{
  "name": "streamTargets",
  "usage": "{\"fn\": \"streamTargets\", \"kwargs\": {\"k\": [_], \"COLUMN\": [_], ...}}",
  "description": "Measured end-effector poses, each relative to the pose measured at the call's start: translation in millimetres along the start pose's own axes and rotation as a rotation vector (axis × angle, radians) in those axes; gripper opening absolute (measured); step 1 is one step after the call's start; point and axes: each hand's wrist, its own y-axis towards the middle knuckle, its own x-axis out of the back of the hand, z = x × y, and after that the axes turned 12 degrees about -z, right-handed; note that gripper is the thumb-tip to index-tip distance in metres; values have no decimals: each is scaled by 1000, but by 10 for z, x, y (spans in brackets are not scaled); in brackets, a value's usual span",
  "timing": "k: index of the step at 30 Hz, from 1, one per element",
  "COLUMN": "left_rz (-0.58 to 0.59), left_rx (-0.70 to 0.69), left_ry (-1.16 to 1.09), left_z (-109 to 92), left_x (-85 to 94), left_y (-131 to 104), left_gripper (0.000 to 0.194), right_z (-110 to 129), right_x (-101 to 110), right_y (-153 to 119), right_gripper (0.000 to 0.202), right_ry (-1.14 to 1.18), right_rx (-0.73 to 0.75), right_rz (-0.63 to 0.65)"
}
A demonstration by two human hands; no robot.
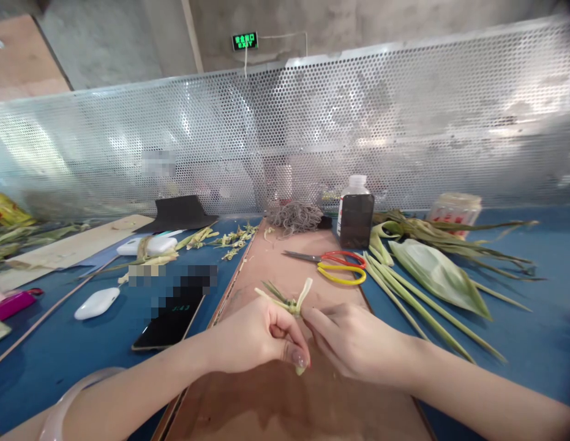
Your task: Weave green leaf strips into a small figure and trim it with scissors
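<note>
A small knotted piece of pale green leaf strips (292, 304) is between my hands, with several loose ends sticking up. My left hand (261, 334) is closed around it, thumb and fingers curled, and a green tip shows below the thumb. Fingers of my right hand (351, 343) are pinched together at the knot's right side. Both hands are over a brown board (285, 404). Beyond them lie scissors (328, 262) with one red and one yellow handle, their blades pointing left. How the strips run inside my left hand is hidden.
Long leaf strips (431, 306) and a broad leaf (441, 275) lie on the right. Behind the scissors stand a bottle with a black front (357, 214) and tangled grey string (296, 217). At left are a phone (174, 312) and white earphone case (97, 303). A perforated metal screen (211, 135) closes the back.
</note>
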Motion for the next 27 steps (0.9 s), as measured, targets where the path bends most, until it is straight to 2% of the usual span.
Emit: {"fn": "streamTargets", "kwargs": {"k": [3,7,10,12,16,18,22,27], "left_rz": [-26,-60,-28,-4,32,28,-17,-68], "left_rx": [-20,-28,-19,0,12,-10,-34,-74], "left_ry": [71,164,163,161,201,220,261,317], "left_z": [17,17,2,-5,-12,-23,-65,-80], "left_x": [24,69,68,49,-2,-24,-67,-112], "left_y": [1,7,5,-3,-31,-45,-69,-101], "left_gripper": [15,20,19,17,16,14,13,12], "right_z": [9,-9,-52,-76,-61,-29,37,96], "right_x": [1,-9,-19,-24,-19,-17,-45,-102], "right_y": [3,48,111,145,172,173,172,163], "right_gripper": [18,9,18,18,4,9,13,17], "right_ry": [52,327,622,770,955,926,702,560], "right_rx": [-52,-380,-546,-547,-461,-475,-594,-548], "right_rz": [-53,-301,-419,-434,-392,-399,-470,-568]}}
